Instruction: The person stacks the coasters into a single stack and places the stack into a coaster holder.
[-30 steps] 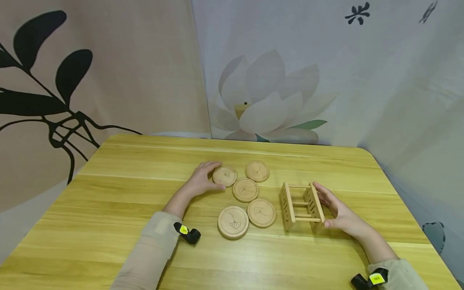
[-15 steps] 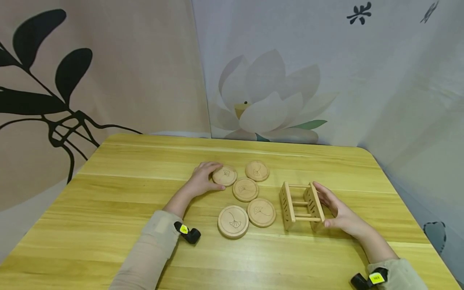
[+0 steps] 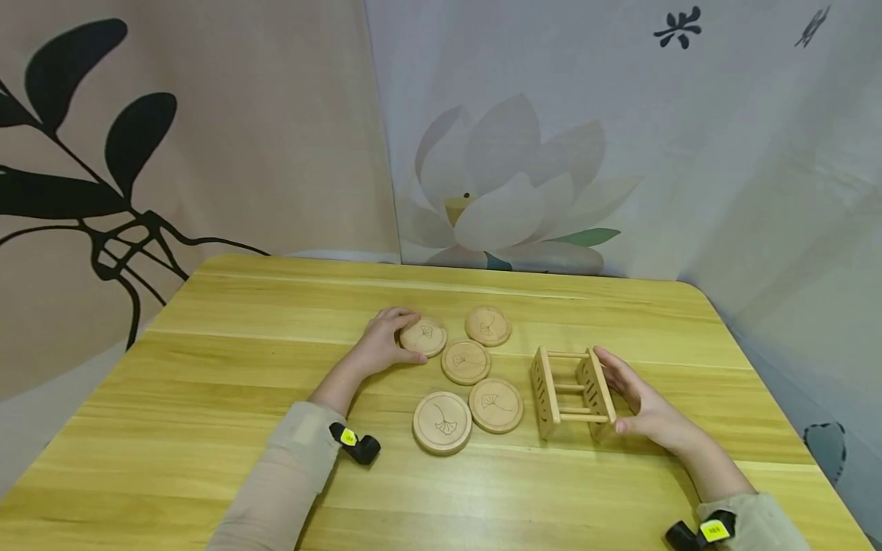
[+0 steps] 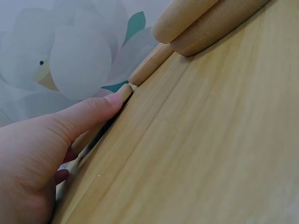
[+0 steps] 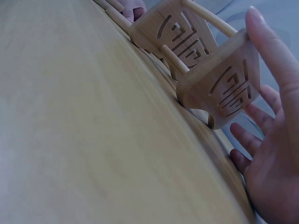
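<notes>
Round wooden coasters carved with ginkgo leaves lie left of a wooden coaster rack (image 3: 549, 394). My left hand (image 3: 386, 339) pinches the far-left coaster (image 3: 423, 337) by its rim, thumb on the near side and fingers on the far side. In the left wrist view, the thumb presses that coaster's edge (image 4: 125, 91), with a dark gap under it. My right hand (image 3: 644, 402) holds the rack's right side panel, thumb at its near end and fingers at its far end. The right wrist view shows the panel's cut-out pattern (image 5: 229, 86), with fingers beside it.
Beside the held coaster lie a far-right coaster (image 3: 488, 327) and a middle coaster (image 3: 466, 362). Nearer are another coaster (image 3: 496, 405) and a thicker-looking one (image 3: 442, 424). All rest on a wooden table (image 3: 227, 367), with a printed curtain (image 3: 551, 153) behind.
The far-left coaster has shifted slightly left, away from the middle coaster, with my left hand at its rim. My right hand and the rack stay put.
</notes>
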Tool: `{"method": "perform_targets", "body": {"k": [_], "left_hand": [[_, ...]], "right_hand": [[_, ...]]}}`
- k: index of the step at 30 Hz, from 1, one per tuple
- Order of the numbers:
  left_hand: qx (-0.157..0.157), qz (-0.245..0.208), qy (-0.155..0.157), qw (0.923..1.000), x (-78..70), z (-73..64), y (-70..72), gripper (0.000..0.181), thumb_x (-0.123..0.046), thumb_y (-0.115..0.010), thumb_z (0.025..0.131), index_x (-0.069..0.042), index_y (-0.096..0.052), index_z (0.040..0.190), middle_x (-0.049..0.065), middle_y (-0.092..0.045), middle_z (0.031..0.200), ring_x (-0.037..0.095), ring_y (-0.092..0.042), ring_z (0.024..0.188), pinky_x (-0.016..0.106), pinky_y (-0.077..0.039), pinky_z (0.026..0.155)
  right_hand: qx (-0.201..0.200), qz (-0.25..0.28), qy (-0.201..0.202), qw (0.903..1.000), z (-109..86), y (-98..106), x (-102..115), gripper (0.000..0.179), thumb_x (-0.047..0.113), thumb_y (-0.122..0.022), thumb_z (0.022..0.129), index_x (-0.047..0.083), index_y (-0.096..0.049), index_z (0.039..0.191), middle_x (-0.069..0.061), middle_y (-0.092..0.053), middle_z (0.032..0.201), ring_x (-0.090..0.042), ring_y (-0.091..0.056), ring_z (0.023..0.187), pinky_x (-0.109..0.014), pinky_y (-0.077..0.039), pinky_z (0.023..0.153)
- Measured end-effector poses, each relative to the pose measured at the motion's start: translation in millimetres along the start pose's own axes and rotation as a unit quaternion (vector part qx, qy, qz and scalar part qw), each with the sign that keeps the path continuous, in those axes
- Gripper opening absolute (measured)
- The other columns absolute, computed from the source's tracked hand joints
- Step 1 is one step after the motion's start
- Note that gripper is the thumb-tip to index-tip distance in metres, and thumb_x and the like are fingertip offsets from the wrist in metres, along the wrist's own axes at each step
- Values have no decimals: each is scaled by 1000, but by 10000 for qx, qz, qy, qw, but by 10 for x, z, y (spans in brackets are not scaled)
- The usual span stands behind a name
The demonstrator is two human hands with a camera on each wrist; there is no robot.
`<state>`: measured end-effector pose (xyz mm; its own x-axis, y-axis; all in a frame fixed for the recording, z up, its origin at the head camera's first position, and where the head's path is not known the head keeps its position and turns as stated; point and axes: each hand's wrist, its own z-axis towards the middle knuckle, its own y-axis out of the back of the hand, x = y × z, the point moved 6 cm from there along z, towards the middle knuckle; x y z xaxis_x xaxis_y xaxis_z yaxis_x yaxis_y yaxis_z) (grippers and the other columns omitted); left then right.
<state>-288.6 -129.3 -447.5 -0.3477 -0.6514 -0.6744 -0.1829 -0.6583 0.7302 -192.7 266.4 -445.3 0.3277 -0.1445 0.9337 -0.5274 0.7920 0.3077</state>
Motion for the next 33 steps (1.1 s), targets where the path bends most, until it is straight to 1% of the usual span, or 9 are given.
{"method": "perform_targets", "body": {"k": [7,11,16,23,29,33], "left_hand": [[-86,-228,70,9997,7,-4,21,84,-29,-87,69,-2,-48,139,16,-44,138,35,-33,130,53,-27,107],[-127,-341,163,9992,18,-7,20,85,-29,-87,69,-3,-48,140,15,-42,140,34,-32,131,52,-27,107],[-202,-511,190,9983,10,-27,32,85,-28,-88,68,-3,-48,139,15,-41,140,34,-32,131,52,-26,108],[-259,-748,154,9967,-47,-73,44,85,-28,-88,68,-4,-49,139,13,-41,139,33,-32,132,54,-26,107],[-402,-1016,110,9940,-99,-110,58,85,-24,-89,67,-4,-49,139,12,-41,139,32,-31,132,55,-25,107],[-452,-1084,9,9931,-134,-144,50,84,-23,-89,66,-4,-50,138,11,-41,139,31,-31,132,54,-23,108]], "right_hand": [[-1,-9,10,10000,-1,1,9,95,44,-69,86,15,-9,155,-7,-15,158,-9,-28,135,-16,-25,103],[-21,-29,-3,10000,-3,7,4,95,44,-69,86,15,-10,155,-7,-15,158,-8,-29,135,-16,-25,103],[-30,-56,37,10000,-4,8,-11,96,44,-69,86,14,-10,155,-7,-16,158,-8,-29,135,-16,-25,103],[-6,-9,43,10000,5,-3,14,96,44,-69,86,13,-9,155,-8,-16,158,-9,-29,135,-18,-26,104],[-3,-4,38,10000,10,-9,26,97,45,-69,86,15,-9,155,-8,-15,158,-9,-28,135,-17,-25,104],[0,8,36,10000,7,-1,20,96,44,-70,85,16,-10,155,-7,-15,158,-8,-28,136,-16,-25,103]]}}
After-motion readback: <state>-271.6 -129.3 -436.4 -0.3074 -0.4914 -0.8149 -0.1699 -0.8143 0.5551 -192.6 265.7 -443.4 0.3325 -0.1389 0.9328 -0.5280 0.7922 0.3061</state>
